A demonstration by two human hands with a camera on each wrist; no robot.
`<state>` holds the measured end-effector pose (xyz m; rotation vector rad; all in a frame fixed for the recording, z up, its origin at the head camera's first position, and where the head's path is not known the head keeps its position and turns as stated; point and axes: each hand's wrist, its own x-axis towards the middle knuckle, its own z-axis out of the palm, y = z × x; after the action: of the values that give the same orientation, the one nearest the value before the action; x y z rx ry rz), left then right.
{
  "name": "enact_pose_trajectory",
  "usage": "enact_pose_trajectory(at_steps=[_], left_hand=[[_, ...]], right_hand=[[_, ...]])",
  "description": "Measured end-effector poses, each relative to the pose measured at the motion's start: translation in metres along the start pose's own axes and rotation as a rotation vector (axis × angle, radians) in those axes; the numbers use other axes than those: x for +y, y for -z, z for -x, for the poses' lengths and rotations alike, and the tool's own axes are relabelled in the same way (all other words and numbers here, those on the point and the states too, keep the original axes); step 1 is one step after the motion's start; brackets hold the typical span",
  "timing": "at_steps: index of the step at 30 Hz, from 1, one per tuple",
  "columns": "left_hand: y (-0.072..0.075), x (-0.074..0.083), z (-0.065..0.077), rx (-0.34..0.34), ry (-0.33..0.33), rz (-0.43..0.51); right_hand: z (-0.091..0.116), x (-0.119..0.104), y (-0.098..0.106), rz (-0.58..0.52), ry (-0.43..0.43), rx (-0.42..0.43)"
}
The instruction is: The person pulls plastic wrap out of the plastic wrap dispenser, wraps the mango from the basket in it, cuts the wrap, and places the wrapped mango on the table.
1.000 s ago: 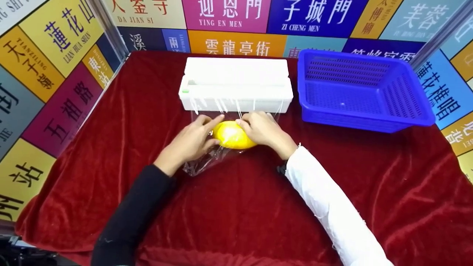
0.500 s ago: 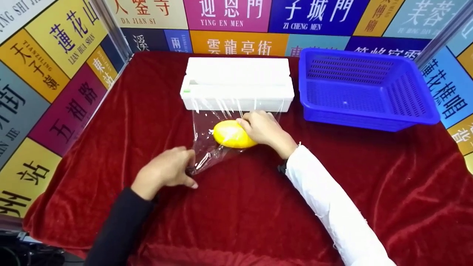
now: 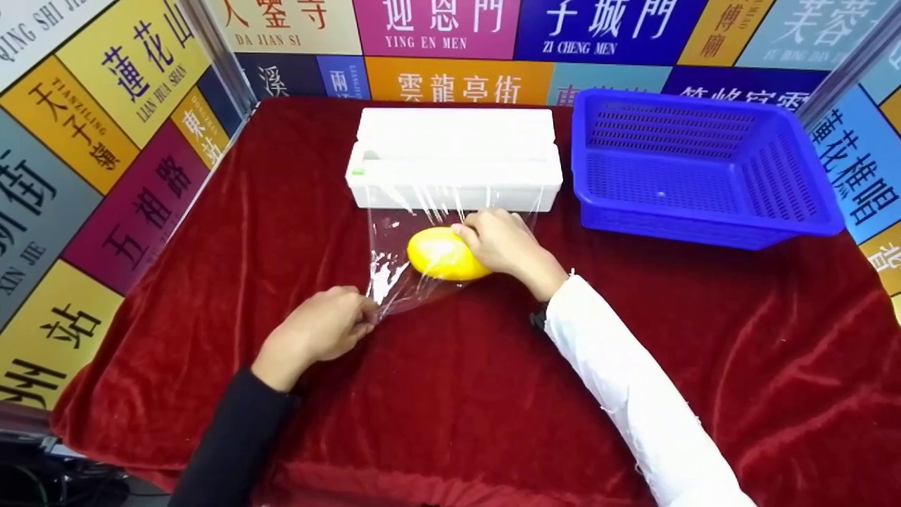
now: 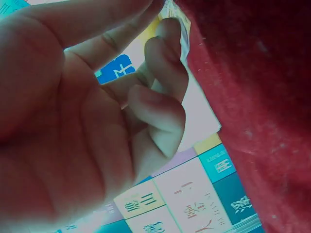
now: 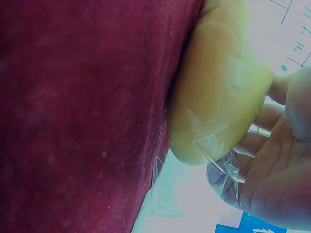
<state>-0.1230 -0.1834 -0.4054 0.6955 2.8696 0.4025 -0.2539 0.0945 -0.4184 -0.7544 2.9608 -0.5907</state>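
Observation:
A yellow oval fruit (image 3: 445, 253) lies on the red cloth, with clear cling film (image 3: 387, 271) around and over it. The film runs back to a white cling film dispenser (image 3: 454, 176) behind. My right hand (image 3: 503, 243) grips the right end of the fruit, thumb toward its top. In the right wrist view, film creases over the fruit (image 5: 218, 92) and reaches the fingers (image 5: 252, 141). At the film's near left corner, my left hand (image 3: 324, 320) pinches the edge between thumb and fingertips. The left wrist view shows the other fingers (image 4: 160, 116) loosely curled.
A blue plastic basket (image 3: 704, 176) with slotted walls stands right of the dispenser. Red velvet cloth (image 3: 450, 408) covers the table. Panels with large printed characters (image 3: 450, 77) enclose the back and sides.
My left hand has left the fruit, moved toward the near left and taken hold of the film's corner, which now sits slightly farther back. The right hand stays on the fruit.

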Motion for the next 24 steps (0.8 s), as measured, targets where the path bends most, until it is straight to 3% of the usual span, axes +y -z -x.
enact_pose_trajectory(at_steps=[7,10,14,18,24], left_hand=[[0.029,0.019,-0.003,0.281,0.013,-0.15],[0.04,0.034,-0.018,0.376,0.008,-0.228],[0.049,0.056,-0.05,0.415,-0.034,-0.318],[0.055,0.071,-0.092,0.346,-0.084,-0.386],[0.052,0.072,-0.149,0.126,-0.132,-0.403]], right_hand=[[0.001,-0.003,0.001,0.007,-0.006,0.003],[0.002,-0.002,0.001,0.012,-0.017,0.005],[0.002,-0.002,0.002,0.028,-0.022,0.011],[0.002,-0.002,0.001,0.044,-0.012,0.03],[0.004,-0.004,-0.001,0.083,0.038,0.085]])
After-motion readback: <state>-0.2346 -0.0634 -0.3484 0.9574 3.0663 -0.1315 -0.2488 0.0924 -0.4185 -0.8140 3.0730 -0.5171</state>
